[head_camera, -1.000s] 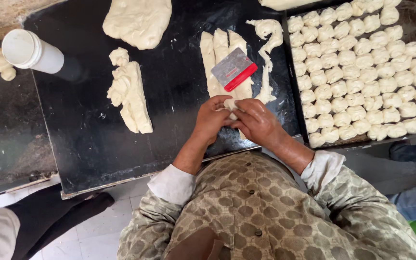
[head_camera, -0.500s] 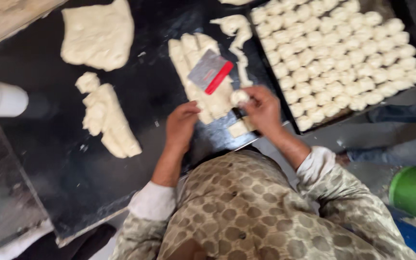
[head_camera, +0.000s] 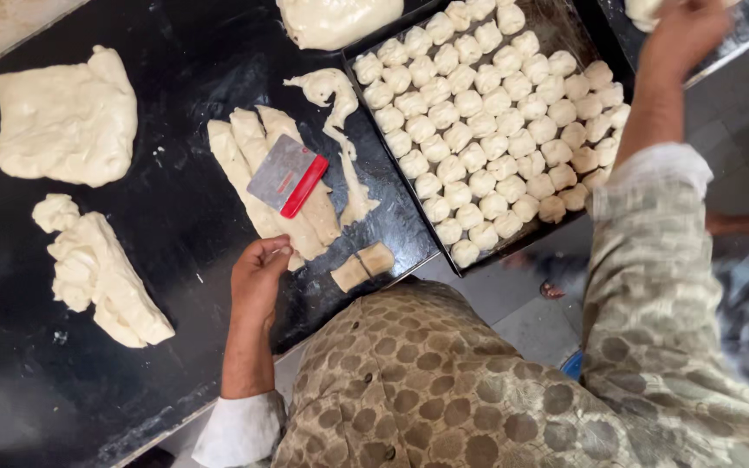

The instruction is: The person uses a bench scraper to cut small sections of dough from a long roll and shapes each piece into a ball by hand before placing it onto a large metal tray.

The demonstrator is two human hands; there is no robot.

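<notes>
My left hand [head_camera: 257, 277] rests on the black table [head_camera: 175, 78] with its fingers curled in, touching the near end of the long dough strips [head_camera: 253, 186]. A grey scraper with a red handle [head_camera: 288, 175] lies on those strips. Two small cut dough pieces [head_camera: 362, 264] sit just right of this hand at the table's front edge. My right hand [head_camera: 682, 30] is stretched far to the upper right, past the dark tray [head_camera: 578, 26] filled with several rows of dough balls [head_camera: 487, 121]. It is blurred, next to a pale dough lump [head_camera: 643, 9]; its grip is unclear.
A big flat dough mass [head_camera: 67, 117] and a lumpy dough piece [head_camera: 101, 277] lie at the left of the table. Another dough mass [head_camera: 335, 19] sits at the top, with a thin ragged strip [head_camera: 340, 113] below it. Grey floor shows at the right.
My right hand has left the table's front edge and swung up to the far right beyond the tray. My left hand stays by the dough strips' end, and the view has shifted right.
</notes>
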